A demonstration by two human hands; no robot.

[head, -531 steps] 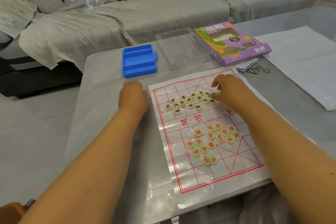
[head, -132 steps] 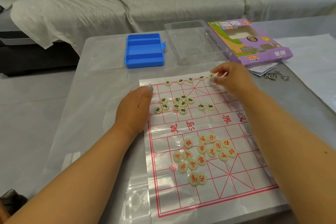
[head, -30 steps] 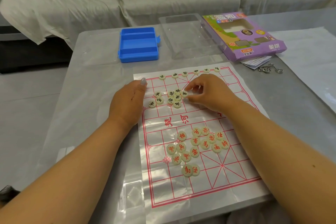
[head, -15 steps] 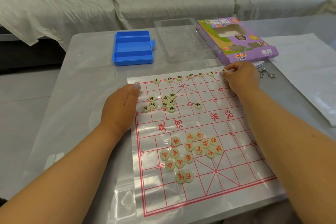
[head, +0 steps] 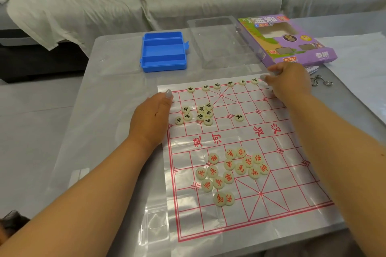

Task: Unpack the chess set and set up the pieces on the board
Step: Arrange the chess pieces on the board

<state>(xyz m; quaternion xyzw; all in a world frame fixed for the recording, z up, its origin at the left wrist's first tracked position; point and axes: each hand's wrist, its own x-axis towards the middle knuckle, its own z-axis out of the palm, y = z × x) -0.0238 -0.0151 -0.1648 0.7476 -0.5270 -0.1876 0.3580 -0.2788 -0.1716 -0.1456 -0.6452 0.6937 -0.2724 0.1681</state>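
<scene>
The white plastic board (head: 292,173) with red lines lies flat on the grey table. Several black-lettered pieces (head: 217,85) stand spaced along its far row. More black-lettered pieces (head: 201,115) sit bunched at the far left, and one (head: 239,117) lies alone near the middle. The red-lettered pieces (head: 229,170) lie heaped on the near half. My left hand (head: 152,115) rests flat on the board's left edge. My right hand (head: 288,81) is at the far row's right end, its curled fingertips pinching a piece that is mostly hidden.
Behind the board stand an empty blue case (head: 164,51), a clear plastic tray (head: 219,44) and the purple game box (head: 288,39). Metal ring puzzles (head: 321,82) and a white sheet (head: 359,64) lie at the right. A sofa runs along the back.
My right hand picked a black-lettered piece from the far-left bunch, carried it to the right end of the far row, and stays there. My left hand kept pressing the board's left edge.
</scene>
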